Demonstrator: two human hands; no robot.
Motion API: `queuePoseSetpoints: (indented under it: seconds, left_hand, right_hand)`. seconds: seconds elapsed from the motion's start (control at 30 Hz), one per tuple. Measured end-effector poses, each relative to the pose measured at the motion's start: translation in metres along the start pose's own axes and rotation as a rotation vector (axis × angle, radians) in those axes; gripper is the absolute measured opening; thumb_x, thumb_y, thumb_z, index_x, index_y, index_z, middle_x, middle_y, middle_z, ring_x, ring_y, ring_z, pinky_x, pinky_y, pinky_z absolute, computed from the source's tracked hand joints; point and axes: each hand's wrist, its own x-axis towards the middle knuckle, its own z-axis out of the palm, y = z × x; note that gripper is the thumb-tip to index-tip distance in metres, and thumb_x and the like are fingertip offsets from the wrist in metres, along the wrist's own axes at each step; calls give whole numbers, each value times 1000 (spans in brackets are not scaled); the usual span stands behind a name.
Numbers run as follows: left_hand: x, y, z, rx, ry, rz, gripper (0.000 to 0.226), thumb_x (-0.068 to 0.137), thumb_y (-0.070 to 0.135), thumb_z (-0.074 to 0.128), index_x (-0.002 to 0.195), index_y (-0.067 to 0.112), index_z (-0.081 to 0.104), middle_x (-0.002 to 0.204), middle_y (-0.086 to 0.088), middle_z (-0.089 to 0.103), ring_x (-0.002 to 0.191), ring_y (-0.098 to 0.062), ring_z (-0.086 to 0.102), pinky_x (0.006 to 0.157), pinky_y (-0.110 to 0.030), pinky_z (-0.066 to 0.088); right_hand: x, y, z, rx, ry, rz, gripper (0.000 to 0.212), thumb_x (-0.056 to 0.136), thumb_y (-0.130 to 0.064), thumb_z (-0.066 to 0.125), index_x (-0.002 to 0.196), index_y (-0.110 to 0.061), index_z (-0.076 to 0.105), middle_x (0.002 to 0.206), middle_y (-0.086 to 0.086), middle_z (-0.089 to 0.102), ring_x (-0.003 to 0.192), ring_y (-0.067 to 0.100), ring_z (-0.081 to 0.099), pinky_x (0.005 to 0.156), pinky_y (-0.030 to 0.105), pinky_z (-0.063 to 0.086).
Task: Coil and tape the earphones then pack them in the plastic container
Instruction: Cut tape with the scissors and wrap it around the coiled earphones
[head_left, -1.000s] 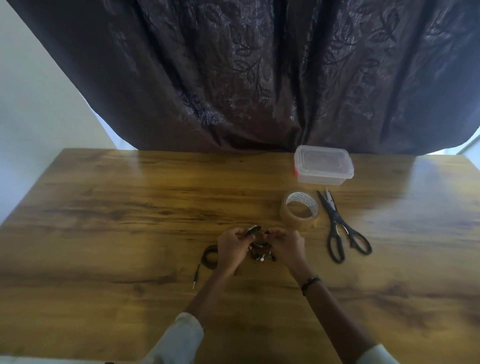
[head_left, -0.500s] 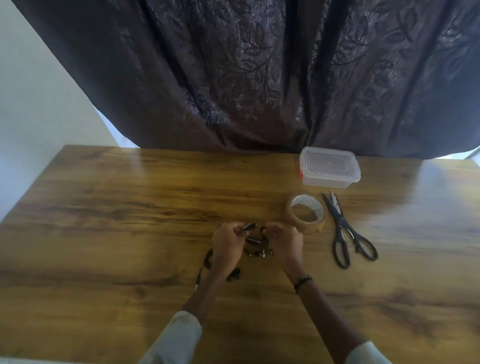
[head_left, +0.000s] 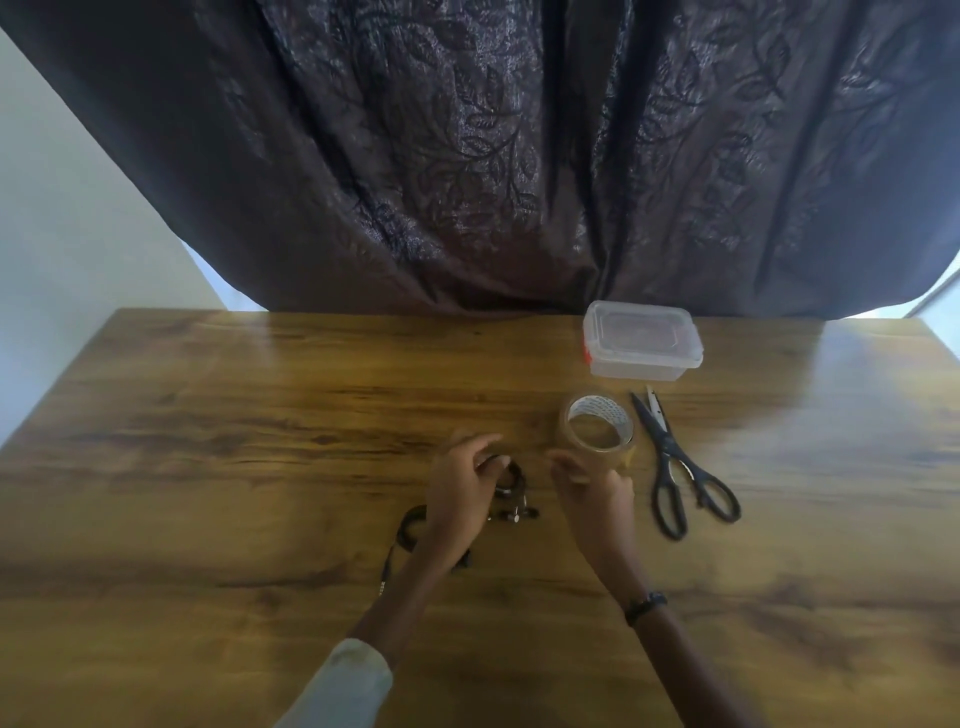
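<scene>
Pale sleeve (head_left: 345, 686) on left arm; dark wristband (head_left: 644, 605) on right.

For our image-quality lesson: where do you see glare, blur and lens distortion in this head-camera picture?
Head view: daylight glare sheens the wooden table at its far right and far-left edge; the left hand and right hand and the earphones look soft; the wide-angle lens bows the curtain edges outward.

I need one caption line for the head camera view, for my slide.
Left hand holds the partly coiled earphones on the table; right hand hovers near the tape roll, scissors and closed plastic container.
</scene>
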Motion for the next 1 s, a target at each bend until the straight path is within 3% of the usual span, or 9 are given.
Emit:
queuePoseSetpoints:
  seconds: [0.1, 0.17, 0.3, 0.37, 0.47, 0.53, 0.7, 0.9, 1.0]
  left_hand:
    - [5, 23, 9, 17, -40, 200, 28, 87, 25, 64, 114, 17, 66, 102, 4, 62, 78, -5, 58, 66, -13, 50]
    - [8, 40, 19, 40, -88, 313, 28, 88, 23, 64, 115, 15, 66, 104, 3, 62, 79, -4, 55, 68, -10, 46]
    - [14, 67, 45, 145, -175, 472, 35, 87, 19, 64, 122, 16, 61, 116, 2, 59, 109, -12, 52, 88, -17, 43]
    - [19, 77, 58, 213, -213, 540, 40, 85, 19, 66, 124, 18, 59, 122, 1, 57, 117, -15, 49, 97, -26, 43]
    - [26, 88, 72, 327, -267, 548, 45, 84, 19, 67, 127, 19, 56, 125, -1, 54, 121, -19, 46, 103, -39, 40]
    - [28, 92, 78, 390, -286, 537, 47, 84, 19, 67, 129, 20, 53, 124, -2, 54, 119, -20, 48, 102, -42, 41]
    - [31, 95, 90, 396, -321, 505, 53, 88, 10, 61, 137, 20, 45, 128, -5, 56, 117, -20, 54, 98, -36, 47]
    - [32, 94, 98, 380, -331, 453, 58, 85, 3, 64, 137, 21, 45, 125, -4, 60, 110, -18, 59, 87, -27, 49]
    - [33, 94, 98, 323, -323, 424, 57, 84, -3, 62, 135, 19, 49, 119, -4, 63, 104, -17, 61, 80, -18, 45]
  right_hand:
    - [3, 14, -35, -56, 116, -3, 12, 85, -2, 67, 93, -9, 73, 85, -8, 67, 71, 4, 62, 60, 3, 45]
    - [7, 34, -56, -94, 176, 58, 11, 87, -3, 64, 91, -9, 72, 84, 0, 71, 70, 14, 64, 58, 11, 42]
    - [7, 72, -83, -215, 160, 197, 12, 91, -9, 59, 98, -7, 70, 93, 9, 67, 75, 21, 57, 57, 19, 37]
    - [3, 89, -86, -327, 143, 195, 13, 91, -14, 61, 100, -7, 68, 97, 11, 66, 83, 26, 56, 66, 26, 38]
    - [-3, 108, -81, -477, 45, 215, 21, 91, -22, 61, 106, -8, 64, 104, 10, 63, 92, 26, 51, 76, 24, 32]
    - [-4, 113, -77, -486, -5, 232, 30, 89, -27, 58, 111, -7, 60, 107, 9, 60, 93, 25, 49, 79, 29, 41]
    - [3, 109, -77, -426, -8, 316, 36, 85, -32, 62, 111, -10, 51, 103, 9, 54, 91, 25, 48, 77, 41, 49]
    - [4, 112, -82, -468, -44, 285, 37, 86, -35, 63, 112, -11, 52, 105, 8, 53, 90, 23, 47, 76, 34, 47]
    - [4, 118, -81, -539, -45, 186, 34, 91, -39, 50, 112, -13, 54, 109, 4, 53, 93, 20, 45, 79, 32, 44]
